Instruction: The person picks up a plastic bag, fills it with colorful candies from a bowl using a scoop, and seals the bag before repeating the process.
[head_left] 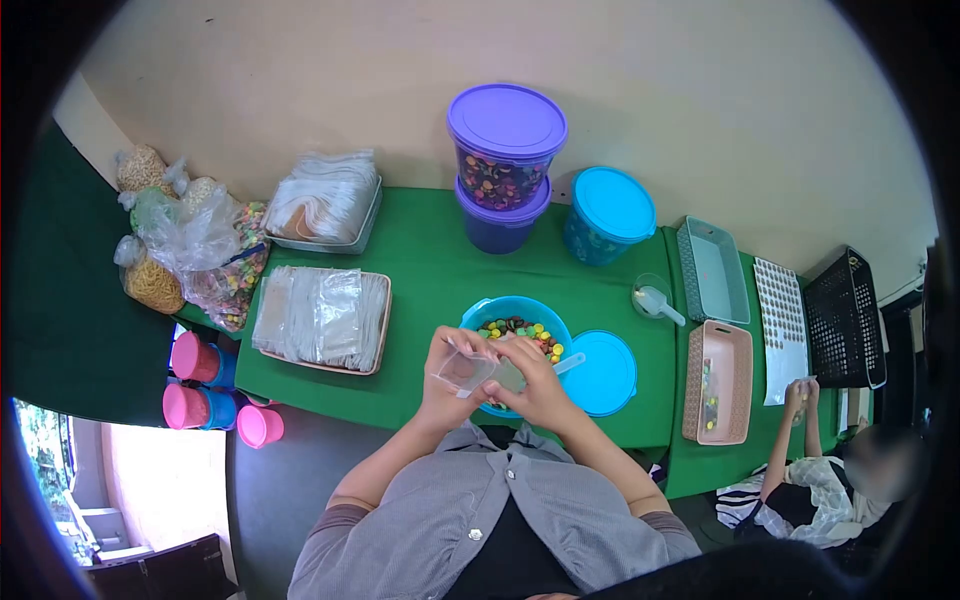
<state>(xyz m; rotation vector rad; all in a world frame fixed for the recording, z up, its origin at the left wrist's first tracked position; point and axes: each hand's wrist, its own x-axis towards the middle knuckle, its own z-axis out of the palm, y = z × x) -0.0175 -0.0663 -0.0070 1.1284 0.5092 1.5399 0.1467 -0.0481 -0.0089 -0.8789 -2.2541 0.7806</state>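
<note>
Two bare hands are busy with one clear plastic bag, held over the near side of the blue bowl. From where I stand, the step seems to be handling the bag's mouth: the left hand curls round one side, while the right hand pinches the other with bent fingers. A pale scoop handle pokes out beside the right hand, over the bowl's right edge; I can't tell whether those fingers grip it too. Judging by the pose, the next move calls for light fingertips and a steady hold, as such thin film could slip or fold in on itself.

The bag looks see-through, creased and glossy, catching pale glints. Its lower part is partly hidden by fingers, so I can't say whether anything is inside. Beneath it, the bowl holds many small round pieces in yellow, green, red and brown. A flat blue lid lies just right of the bowl, and a stack of clear bags fills a tray to its left.
</note>
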